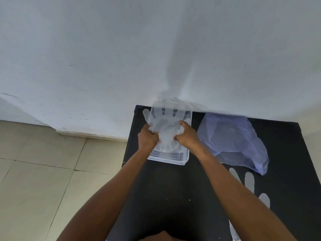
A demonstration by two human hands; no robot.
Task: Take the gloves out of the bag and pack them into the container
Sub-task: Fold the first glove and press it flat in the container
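Both forearms were seen bare to past the elbows; no sleeves, rings or watch were worn on left hand (148, 137) or right hand (188, 134).

Clear glove (163, 122) and container (185, 154) — lavender bag (232, 141), black table (173, 188).

Black table (173, 188) vs white wall (104, 49); beige tile floor (34, 180) on left w/ dark grout lines.
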